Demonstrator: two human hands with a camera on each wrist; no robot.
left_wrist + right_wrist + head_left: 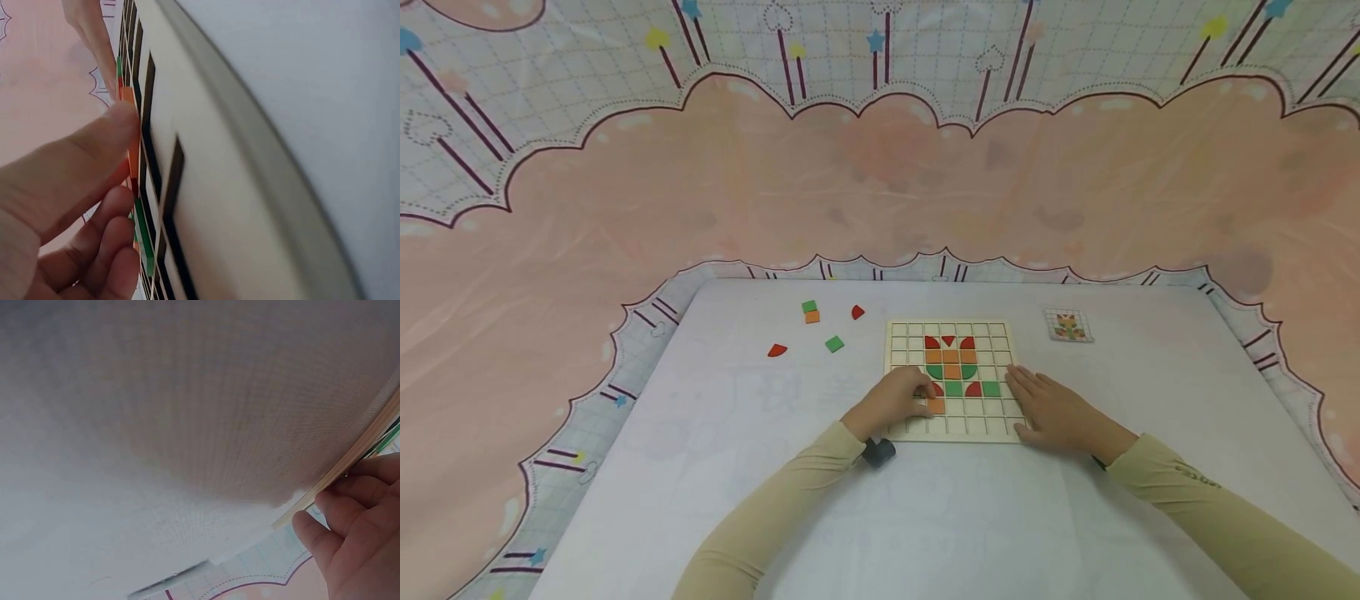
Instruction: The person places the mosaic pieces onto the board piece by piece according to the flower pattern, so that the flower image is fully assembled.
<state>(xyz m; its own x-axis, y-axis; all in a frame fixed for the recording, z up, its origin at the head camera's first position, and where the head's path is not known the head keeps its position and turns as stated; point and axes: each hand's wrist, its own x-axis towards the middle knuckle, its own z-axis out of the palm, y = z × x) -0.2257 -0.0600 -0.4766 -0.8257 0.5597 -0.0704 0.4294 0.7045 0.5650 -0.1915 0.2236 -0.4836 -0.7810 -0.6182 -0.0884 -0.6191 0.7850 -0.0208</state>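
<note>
A pale wooden grid board [985, 427] lies on the table, with red, orange and green tiles set in its squares. My left hand [897, 398] reaches over the board's lower left part. Between its thumb and fingers is an orange square tile [936, 406], seen edge-on in the left wrist view, the thumb [122, 119] against it. Part of the tile beyond the fingers is hidden. At the board's right edge rests my right hand [1056, 412], fingers extended, touching the side of the board in the right wrist view.
Left of the board lie loose tiles: a red one [777, 351], another red one [857, 312], a green square [834, 343], and a green square [808, 306] touching an orange square [812, 317]. A small pattern card [1068, 325] lies at the back right of the white table [985, 525].
</note>
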